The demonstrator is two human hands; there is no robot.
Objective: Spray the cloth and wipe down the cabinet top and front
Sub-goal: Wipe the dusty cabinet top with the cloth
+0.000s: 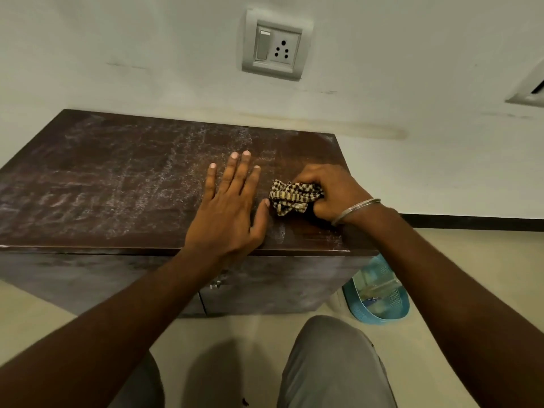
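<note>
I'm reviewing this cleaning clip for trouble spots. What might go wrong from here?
1. The cloth is bunched small in the right hand, so strokes may leave streaks in the whitish film on the cabinet top.
2. The left hand lies flat on that film; the patch under it may be missed.
3. Dust swept off the right edge could fall into the blue basket below.

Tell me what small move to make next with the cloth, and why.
Probably slide the cloth left across the cabinet top. The right hand grips it near the right end, and whitish streaks cover the wood to the left. The left hand lies flat there.
</note>
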